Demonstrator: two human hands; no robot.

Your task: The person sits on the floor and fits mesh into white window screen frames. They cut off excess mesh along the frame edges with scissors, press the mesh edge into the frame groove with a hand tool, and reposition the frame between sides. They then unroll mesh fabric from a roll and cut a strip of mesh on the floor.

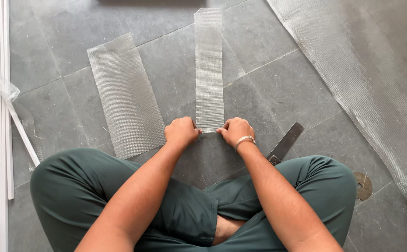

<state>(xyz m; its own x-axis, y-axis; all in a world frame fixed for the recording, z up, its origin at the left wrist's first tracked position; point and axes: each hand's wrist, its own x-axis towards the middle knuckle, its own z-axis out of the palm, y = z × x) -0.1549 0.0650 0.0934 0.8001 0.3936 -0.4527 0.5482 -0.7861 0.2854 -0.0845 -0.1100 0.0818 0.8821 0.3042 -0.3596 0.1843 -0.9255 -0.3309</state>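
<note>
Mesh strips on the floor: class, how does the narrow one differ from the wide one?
The narrow strip is slimmer and longer than the wide strip. It lies straight up the frame; the wide one tilts. The left hand and right hand grip its near end; the wide strip lies untouched. Both are grey mesh.

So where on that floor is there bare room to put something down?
Bare tile lies between the wide mesh piece and the narrow mesh strip, and between that strip and the big mesh roll. It is crowded where both hands, left and right, pinch the strip's near end, beside the metal blade.
</note>
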